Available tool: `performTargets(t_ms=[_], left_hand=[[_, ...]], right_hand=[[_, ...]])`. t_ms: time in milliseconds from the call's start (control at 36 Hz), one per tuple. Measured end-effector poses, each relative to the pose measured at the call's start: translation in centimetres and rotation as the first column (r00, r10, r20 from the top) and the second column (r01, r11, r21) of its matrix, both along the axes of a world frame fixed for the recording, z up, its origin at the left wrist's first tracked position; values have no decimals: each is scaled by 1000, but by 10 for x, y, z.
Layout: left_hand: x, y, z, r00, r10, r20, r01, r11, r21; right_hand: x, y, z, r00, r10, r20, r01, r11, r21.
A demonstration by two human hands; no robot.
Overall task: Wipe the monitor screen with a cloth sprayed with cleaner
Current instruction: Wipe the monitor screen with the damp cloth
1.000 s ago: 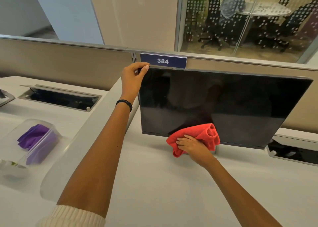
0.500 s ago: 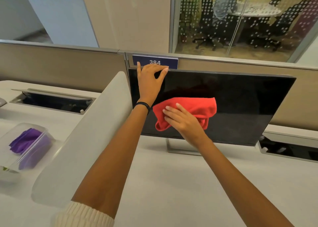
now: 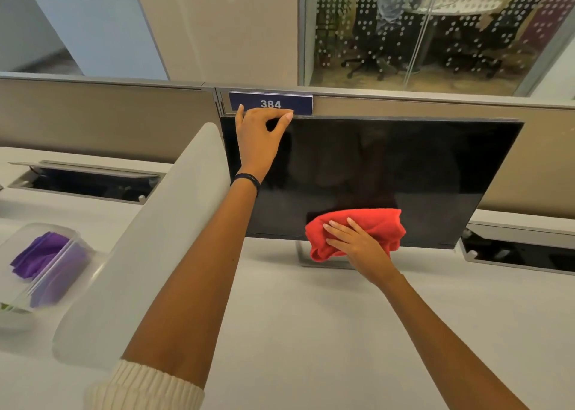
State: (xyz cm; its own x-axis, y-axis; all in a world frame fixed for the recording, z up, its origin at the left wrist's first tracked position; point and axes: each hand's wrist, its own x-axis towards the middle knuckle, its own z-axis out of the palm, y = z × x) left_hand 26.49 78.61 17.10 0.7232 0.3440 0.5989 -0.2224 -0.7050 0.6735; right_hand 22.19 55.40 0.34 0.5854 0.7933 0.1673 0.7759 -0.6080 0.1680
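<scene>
Midway through the wipe, I press my right hand (image 3: 357,243) flat over a bunched red cloth (image 3: 373,224) against the lower middle of the dark monitor screen (image 3: 389,167), just above its bottom edge and stand. My left hand (image 3: 259,136) pinches the monitor's top left corner to steady it. Wiping is clearly under way, but I cannot tell from the glossy black panel which areas are already clean; the right side and upper area look untouched by the cloth at this instant. A clear box with purple cloths (image 3: 46,260) sits on the white table (image 3: 311,332) to my left.
</scene>
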Motion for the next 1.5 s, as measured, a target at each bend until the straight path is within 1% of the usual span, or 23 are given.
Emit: performTargets(t_ms=[139,306,361,417,472,528,639,750,833,861,917,972,1056,1111,1167,1194,1222,1278,1306,1361,1417,1444,1500], left_hand=[[0,0,1,1000,-2,-25,2,1000,-9],[1,0,2,998,2,-57,-2,1000,1],[2,-2,3,997,15,-70,-14,1000,23],[3,-6,5,996,30,-80,-24,998,65],[4,-13,7,997,24,-76,-16,994,106],[6,-21,9,998,-3,-70,13,991,130],[11,-37,9,992,-96,-85,106,987,122],[14,-47,7,988,-126,-86,139,976,168],[15,-49,4,990,-126,-66,136,971,196],[15,-49,3,990,-126,-61,135,972,193],[15,-49,2,990,-128,-55,136,974,183],[14,-49,2,990,-130,-53,137,974,181],[13,-49,2,990,-128,-52,136,973,189],[12,-48,2,989,-137,-58,146,968,204],[11,-46,3,987,-146,-64,156,965,211],[11,-45,3,987,-149,-64,160,965,209],[11,-45,3,987,-151,-64,161,965,206],[10,-45,4,987,-150,-63,160,966,205],[10,-45,4,987,-149,-62,159,966,204],[9,-47,4,988,-145,-58,154,967,202],[8,-47,4,989,-139,-45,145,971,191],[7,-47,3,990,-136,-37,140,973,185],[6,-47,3,991,-132,-29,135,974,183]], right_hand=[[-15,-23,-20,991,-133,-32,131,990,-58],[-28,-41,-35,973,-230,22,230,973,9],[-29,-44,-38,971,-227,73,218,969,116],[-28,-44,-34,975,-190,114,146,938,314],[-25,-41,-21,963,-189,190,75,872,484],[-20,-39,0,937,-249,245,53,793,606],[-1,-46,30,861,-391,326,53,706,706],[9,-56,24,835,-470,286,169,714,679],[6,-63,12,904,-426,43,284,672,684],[5,-63,8,915,-403,33,281,691,666],[-1,-62,-3,924,-371,-88,329,658,677],[-10,-55,-14,895,-384,-228,425,577,698],[-24,-47,-22,829,-294,-477,560,448,697],[-26,-45,-22,790,-253,-558,608,445,658],[-28,-47,-14,748,-182,-638,626,512,588],[-29,-49,-13,757,-147,-637,589,575,568],[-28,-52,-15,761,-132,-635,568,609,555],[-29,-59,-12,787,-192,-586,545,660,516],[-30,-62,-10,783,-222,-581,569,633,524],[-33,-68,-3,782,-304,-545,617,506,603],[-33,-76,1,849,-417,-324,499,431,752],[-31,-81,3,852,-459,-251,443,376,814],[-24,-88,16,819,-521,-241,375,169,911]])
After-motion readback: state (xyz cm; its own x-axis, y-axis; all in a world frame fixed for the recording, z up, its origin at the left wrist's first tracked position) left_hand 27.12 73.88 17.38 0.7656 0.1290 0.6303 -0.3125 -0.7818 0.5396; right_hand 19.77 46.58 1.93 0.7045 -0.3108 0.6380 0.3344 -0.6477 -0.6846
